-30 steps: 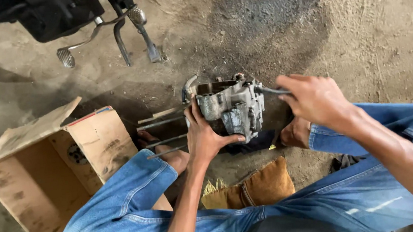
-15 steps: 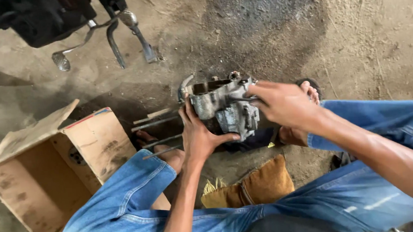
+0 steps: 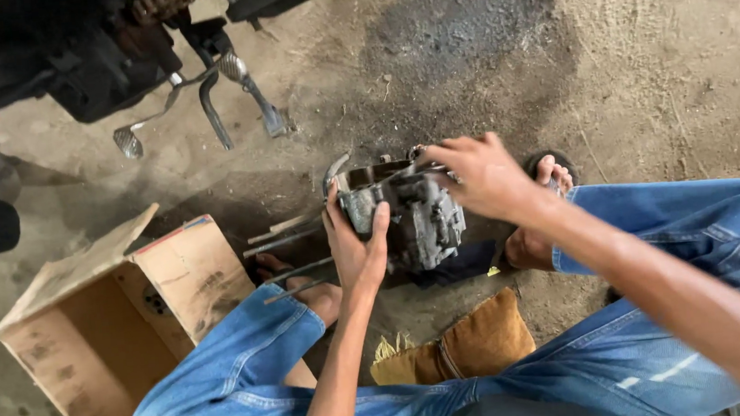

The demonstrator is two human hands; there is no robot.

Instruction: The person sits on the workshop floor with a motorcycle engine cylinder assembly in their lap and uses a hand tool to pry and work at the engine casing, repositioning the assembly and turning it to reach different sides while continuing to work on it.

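Note:
A grey, greasy engine block (image 3: 415, 217) rests on the ground between my bare feet. My left hand (image 3: 354, 245) grips its left side, thumb and fingers wrapped over the casing. My right hand (image 3: 479, 176) lies over the top right of the block, fingers curled onto it; whether they hold a tool is hidden. Long metal studs (image 3: 289, 255) stick out from the block toward the left.
An open cardboard box (image 3: 112, 320) stands at left beside my knee. A brown cloth pad (image 3: 467, 347) lies under me. A motorcycle's underside with footpeg and pedals (image 3: 199, 89) is at upper left. A dark oil stain (image 3: 462, 39) marks the concrete floor.
My right hand came in from the right side onto the top of the engine block. My left hand shifted its grip slightly on the left side.

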